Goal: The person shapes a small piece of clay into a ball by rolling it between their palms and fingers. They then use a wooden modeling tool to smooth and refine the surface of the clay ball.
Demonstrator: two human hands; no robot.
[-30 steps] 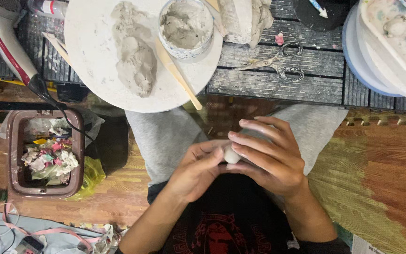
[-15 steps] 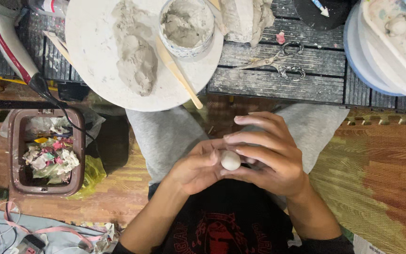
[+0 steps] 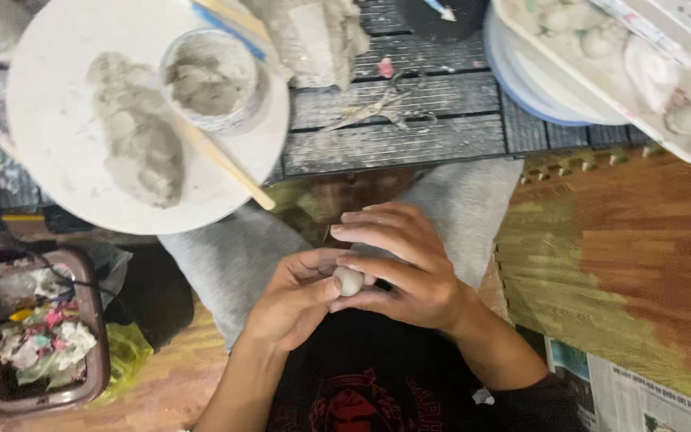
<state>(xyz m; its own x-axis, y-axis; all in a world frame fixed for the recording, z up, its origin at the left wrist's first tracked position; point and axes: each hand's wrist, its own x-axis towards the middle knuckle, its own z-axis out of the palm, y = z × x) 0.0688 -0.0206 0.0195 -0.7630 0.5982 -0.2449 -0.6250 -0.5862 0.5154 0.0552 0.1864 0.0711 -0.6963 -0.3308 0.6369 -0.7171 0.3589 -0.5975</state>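
Observation:
Over my lap, my left hand (image 3: 296, 296) and my right hand (image 3: 397, 260) cup a small pale clay ball (image 3: 349, 280) between them. The ball rests against my left thumb and palm, and the fingers of my right hand curl over its top and right side. Ahead on the slatted table, a round white board (image 3: 57, 96) carries a lump of grey clay (image 3: 141, 148), a cup of grey slurry (image 3: 209, 76) and a wooden stick (image 3: 221, 164).
Scissors (image 3: 381, 108) lie on the dark slatted table (image 3: 409, 144). A white tray with pale clay pieces (image 3: 641, 72) sits at the top right over a blue-rimmed basin. A brown bin of scraps (image 3: 33, 336) stands at lower left. Newspaper (image 3: 641, 396) lies at lower right.
The view has shifted a little to the right and down. My hands stay together around the clay ball, with the right fingers turning over it.

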